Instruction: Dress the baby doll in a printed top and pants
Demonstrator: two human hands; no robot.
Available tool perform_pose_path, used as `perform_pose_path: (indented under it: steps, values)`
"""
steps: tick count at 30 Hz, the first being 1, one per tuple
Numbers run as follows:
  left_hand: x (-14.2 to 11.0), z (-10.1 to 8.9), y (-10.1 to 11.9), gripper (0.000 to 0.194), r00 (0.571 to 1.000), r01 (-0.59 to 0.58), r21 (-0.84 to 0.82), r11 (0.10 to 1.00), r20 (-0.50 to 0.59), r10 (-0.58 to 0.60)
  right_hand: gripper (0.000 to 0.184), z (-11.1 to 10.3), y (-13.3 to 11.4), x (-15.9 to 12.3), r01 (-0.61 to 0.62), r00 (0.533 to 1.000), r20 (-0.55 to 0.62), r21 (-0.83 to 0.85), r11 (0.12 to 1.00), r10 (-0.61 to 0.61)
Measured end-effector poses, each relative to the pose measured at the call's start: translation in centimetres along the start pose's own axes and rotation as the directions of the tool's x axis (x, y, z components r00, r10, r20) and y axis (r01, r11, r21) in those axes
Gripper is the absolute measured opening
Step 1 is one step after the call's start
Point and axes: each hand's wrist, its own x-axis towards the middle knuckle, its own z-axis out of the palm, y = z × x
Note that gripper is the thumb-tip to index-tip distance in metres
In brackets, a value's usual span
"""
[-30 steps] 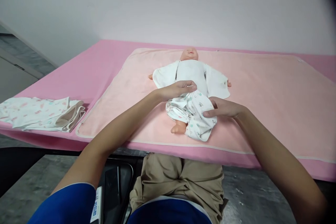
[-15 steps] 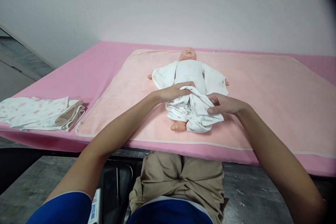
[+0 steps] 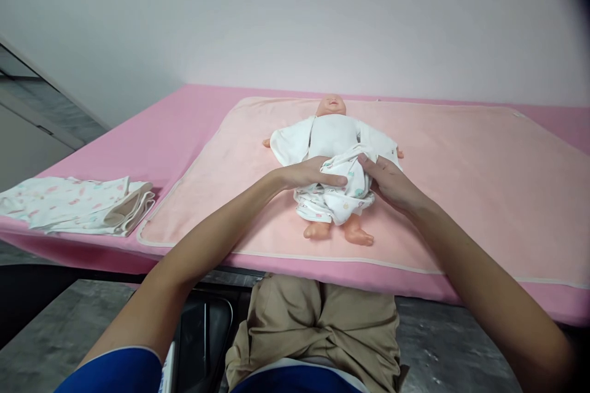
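A baby doll [image 3: 332, 105] in a white top lies on its back on a light pink blanket [image 3: 461, 184], head toward the wall. Printed white trousers [image 3: 338, 196] are bunched around its hips, and both bare feet [image 3: 357, 234] stick out below. My left hand [image 3: 306, 174] grips the trousers' waist at the doll's left side as I see it, fingers curled into the cloth. My right hand [image 3: 385, 181] pinches the waist on the other side.
The blanket lies on a deeper pink table cover [image 3: 152, 135] against a plain wall. A folded stack of printed cloths [image 3: 78, 204] rests at the table's left front corner. My lap in tan trousers [image 3: 313, 319] is below the table edge.
Both hands have drawn the printed trousers up the doll's legs toward its waist. The right foot, covered a second ago, now shows. The view tilted slightly down.
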Motion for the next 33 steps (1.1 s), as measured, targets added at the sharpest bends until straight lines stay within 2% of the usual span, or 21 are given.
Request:
perform_pose_path:
  steps: [5,9,11,14,16,17,22,26,29,31,33]
  values:
    - [-0.3,-0.4,0.5,0.059,0.996,0.018,0.144,0.989,0.086,-0.031,0.061,1.2,-0.1,0.0,0.013,0.994,-0.108,0.053,0.998,-0.008]
    - [-0.2,-0.8,0.2,0.055,0.997,-0.028,0.07,0.997,0.072,0.023,0.061,1.6,-0.3,0.1,0.016,0.993,-0.117,0.152,0.988,0.001]
    - [0.0,-1.0,-0.2,0.053,0.998,-0.052,0.008,0.999,0.027,0.052,0.062,1.5,-0.5,-0.1,-0.039,0.998,-0.034,0.193,0.98,0.047]
    - [0.2,-1.2,-0.8,0.054,0.993,-0.105,-0.102,0.989,-0.066,0.098,0.062,1.4,-0.8,-0.8,-0.132,0.975,0.204,0.198,0.971,0.091]
    - [0.2,-1.3,-1.2,0.051,0.988,-0.125,-0.181,0.976,-0.112,0.106,0.064,1.3,-0.9,-1.3,-0.159,0.941,0.324,0.156,0.975,0.102]
    - [0.2,-1.3,-1.4,0.048,0.986,-0.131,-0.224,0.966,-0.13,0.103,0.064,1.3,-0.9,-1.5,-0.159,0.932,0.347,0.128,0.979,0.106]
    - [0.4,-1.8,-2.7,0.038,0.989,-0.072,-0.444,0.893,-0.148,0.007,0.063,0.0,-1.6,-1.3,-0.027,0.948,0.313,-0.105,0.994,0.059]
    - [0.3,-1.7,-2.5,0.043,0.985,-0.074,-0.385,0.92,-0.173,0.007,0.059,-2.1,-2.2,-0.8,0.01,0.923,0.369,-0.3,0.954,0.107]
    - [0.1,-1.4,-1.8,0.057,0.985,-0.088,-0.305,0.948,-0.17,0.037,0.051,-2.6,-1.6,-0.5,0.05,0.948,0.317,-0.215,0.975,0.021]
    - [-0.1,-1.3,-1.3,0.065,0.993,-0.058,-0.234,0.971,-0.113,0.033,0.054,-2.3,-0.9,-0.2,0.109,0.977,0.194,-0.081,0.991,-0.091]
    - [-0.3,-1.3,-0.9,0.069,1.0,-0.001,-0.137,0.991,-0.015,-0.001,0.058,-1.7,-0.3,0.2,0.134,0.989,0.069,0.014,0.991,-0.134]
